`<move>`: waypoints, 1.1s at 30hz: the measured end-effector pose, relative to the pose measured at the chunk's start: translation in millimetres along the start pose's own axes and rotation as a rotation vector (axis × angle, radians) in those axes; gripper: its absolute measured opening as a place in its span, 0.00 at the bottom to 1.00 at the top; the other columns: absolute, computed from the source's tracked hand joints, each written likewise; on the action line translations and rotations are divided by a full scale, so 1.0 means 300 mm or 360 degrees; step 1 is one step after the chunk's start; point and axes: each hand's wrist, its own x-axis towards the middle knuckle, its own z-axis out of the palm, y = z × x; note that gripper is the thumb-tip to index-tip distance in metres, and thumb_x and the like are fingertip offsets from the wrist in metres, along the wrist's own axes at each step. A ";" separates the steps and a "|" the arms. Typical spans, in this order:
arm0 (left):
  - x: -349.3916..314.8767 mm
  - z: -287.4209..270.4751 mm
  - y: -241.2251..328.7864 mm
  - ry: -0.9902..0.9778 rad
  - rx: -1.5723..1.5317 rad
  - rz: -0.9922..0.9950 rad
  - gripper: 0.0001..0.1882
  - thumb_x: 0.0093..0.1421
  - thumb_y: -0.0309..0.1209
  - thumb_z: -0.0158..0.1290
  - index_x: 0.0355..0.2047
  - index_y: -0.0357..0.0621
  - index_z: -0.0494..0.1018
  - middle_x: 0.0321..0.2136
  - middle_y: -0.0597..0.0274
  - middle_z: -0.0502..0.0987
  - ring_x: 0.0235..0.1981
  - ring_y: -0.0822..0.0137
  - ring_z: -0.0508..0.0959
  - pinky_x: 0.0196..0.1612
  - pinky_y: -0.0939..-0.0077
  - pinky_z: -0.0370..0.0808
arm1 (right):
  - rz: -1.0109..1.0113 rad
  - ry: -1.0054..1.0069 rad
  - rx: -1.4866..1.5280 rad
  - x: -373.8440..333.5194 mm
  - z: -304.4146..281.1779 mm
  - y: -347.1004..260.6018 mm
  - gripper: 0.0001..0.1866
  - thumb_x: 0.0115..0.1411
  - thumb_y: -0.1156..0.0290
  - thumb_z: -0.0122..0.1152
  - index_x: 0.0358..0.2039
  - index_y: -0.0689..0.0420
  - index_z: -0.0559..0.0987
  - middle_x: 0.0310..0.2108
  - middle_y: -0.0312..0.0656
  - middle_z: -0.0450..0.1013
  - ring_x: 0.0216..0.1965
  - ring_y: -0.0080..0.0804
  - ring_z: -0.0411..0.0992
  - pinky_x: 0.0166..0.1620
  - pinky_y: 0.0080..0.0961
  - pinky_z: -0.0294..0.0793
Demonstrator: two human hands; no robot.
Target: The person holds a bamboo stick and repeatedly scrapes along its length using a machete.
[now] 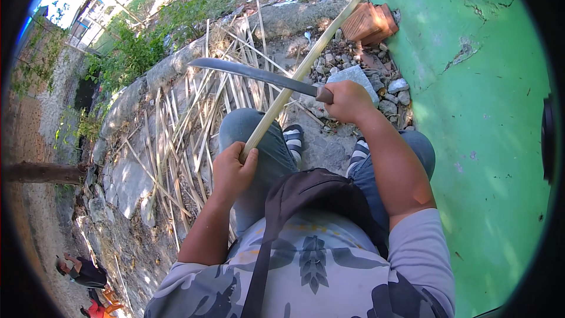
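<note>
Basically, treat the split bamboo strip [331, 34] as light but long: probably stiff near your grip, springy toward the far end. Fibres should run lengthwise, so I'd expect it to split along the grain sooner than snap. Raw edges could be sharp or splintery. Best hold is what you have: near end, thumb along the strip. Farther out gives less whip, but puts your fingers closer to the blade.

Hands: your left hand [231, 171] is closed round the strip's near end, by your left knee [242, 125]. Your right hand [351, 103] is wrapped round the brown handle [324, 95] of the machete [250, 73]. Judged heavier than the strip; keep fingers on the handle only.

Position: strip slants up and right from your left hand, far end just beside the orange bricks [369, 24]. Blade crosses it about midway, tip pointing left; can't tell if they touch.

Looks: strip is pale yellow-green, narrow, nearly straight, lengthwise streaks. Blade is grey, smooth, gently curved. Similar thin, dry-looking strips [203, 103] lie loose on the ground past your left knee.
</note>
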 end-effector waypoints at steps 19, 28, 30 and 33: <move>-0.002 0.000 -0.010 -0.0002 0.0021 0.0035 0.15 0.61 0.41 0.60 0.34 0.38 0.79 0.22 0.49 0.77 0.24 0.50 0.79 0.31 0.58 0.73 | -0.0181 -0.0021 -0.0022 -0.008 -0.014 -0.029 0.10 0.52 0.60 0.67 0.30 0.51 0.80 0.25 0.47 0.78 0.32 0.53 0.79 0.36 0.49 0.77; 0.001 -0.003 -0.027 -0.0021 -0.0031 -0.0029 0.15 0.61 0.40 0.60 0.34 0.38 0.79 0.22 0.48 0.78 0.24 0.51 0.80 0.30 0.59 0.73 | -0.0244 -0.0014 0.0011 -0.039 0.029 -0.113 0.08 0.53 0.62 0.66 0.32 0.50 0.82 0.27 0.47 0.80 0.33 0.53 0.79 0.37 0.49 0.78; -0.004 -0.006 -0.016 0.0004 -0.0025 0.0009 0.15 0.61 0.40 0.60 0.34 0.37 0.79 0.21 0.48 0.77 0.23 0.51 0.79 0.30 0.59 0.73 | -0.0233 -0.0042 -0.0114 -0.022 -0.002 -0.099 0.08 0.54 0.62 0.66 0.32 0.50 0.82 0.28 0.47 0.80 0.33 0.54 0.79 0.37 0.48 0.78; 0.001 -0.005 0.002 -0.0027 0.0030 0.0045 0.15 0.61 0.40 0.60 0.33 0.37 0.78 0.21 0.48 0.77 0.23 0.50 0.79 0.30 0.59 0.73 | -0.0114 0.0004 -0.0102 -0.002 0.002 -0.008 0.08 0.54 0.62 0.66 0.33 0.50 0.83 0.28 0.47 0.80 0.33 0.54 0.79 0.37 0.47 0.77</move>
